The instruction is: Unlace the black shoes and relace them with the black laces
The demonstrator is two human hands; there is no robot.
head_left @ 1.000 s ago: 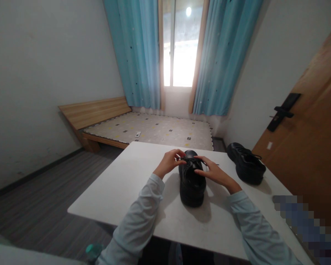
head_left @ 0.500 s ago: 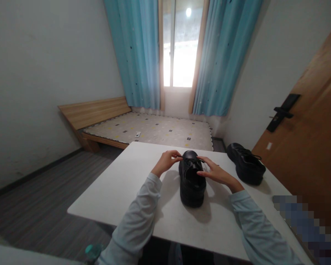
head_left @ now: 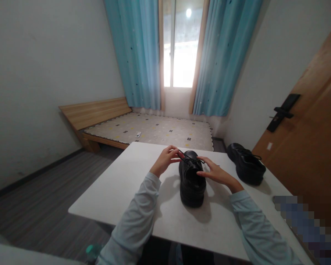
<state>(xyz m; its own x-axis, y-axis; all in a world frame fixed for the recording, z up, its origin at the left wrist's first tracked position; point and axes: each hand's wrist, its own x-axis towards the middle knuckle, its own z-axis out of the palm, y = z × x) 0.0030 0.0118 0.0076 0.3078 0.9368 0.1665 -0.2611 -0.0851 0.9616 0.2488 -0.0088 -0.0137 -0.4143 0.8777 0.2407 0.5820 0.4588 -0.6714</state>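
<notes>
A black lace-up shoe (head_left: 192, 193) stands upright on the white table, its toe pointing away from me. To its left, my left hand (head_left: 165, 161) is closed, pinching a black shoelace (head_left: 180, 151) raised in a slanting line above the shoe's front. My right hand (head_left: 213, 171) lies against the shoe's right side, thumb at the opening and forefinger by the laces. A lace runs under those fingers, and a dark tip shows beyond the hand; the grip itself is partly hidden.
A second black shoe (head_left: 249, 167) stands at the table's right edge. The white table (head_left: 113, 184) has a bed (head_left: 154, 127) behind it, with a small white remote-like object (head_left: 138, 134) on top. A wooden door (head_left: 314, 140) is on the right.
My left hand has risen slightly, lifting the shoelace from near the shoe into a steeper line. My right hand and both shoes stay in place.
</notes>
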